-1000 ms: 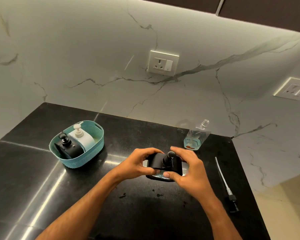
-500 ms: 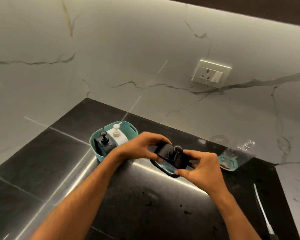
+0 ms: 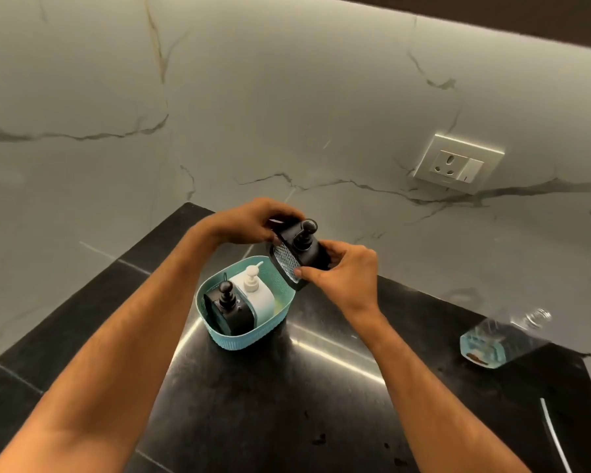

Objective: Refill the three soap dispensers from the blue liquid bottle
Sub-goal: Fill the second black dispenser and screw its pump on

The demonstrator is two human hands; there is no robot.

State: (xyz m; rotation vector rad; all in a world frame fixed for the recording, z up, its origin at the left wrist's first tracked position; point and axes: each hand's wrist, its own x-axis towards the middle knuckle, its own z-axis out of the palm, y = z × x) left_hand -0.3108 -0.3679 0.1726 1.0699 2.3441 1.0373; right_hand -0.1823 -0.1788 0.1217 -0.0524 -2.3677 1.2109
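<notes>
1. Hands first: your left hand (image 3: 249,221) and right hand (image 3: 342,271) both pinch the black dispenser (image 3: 299,252), tilted in the air above the teal basket (image 3: 249,336).
2. Basket sits on the dark bench (image 3: 270,404) with another black dispenser (image 3: 227,310) and a white dispenser (image 3: 255,291) inside, side by side.
3. Blue liquid bottle (image 3: 495,341) stands well off to your right, near the wall.

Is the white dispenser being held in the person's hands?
No, the white dispenser sits in the teal basket; both hands grip the black dispenser.
</notes>
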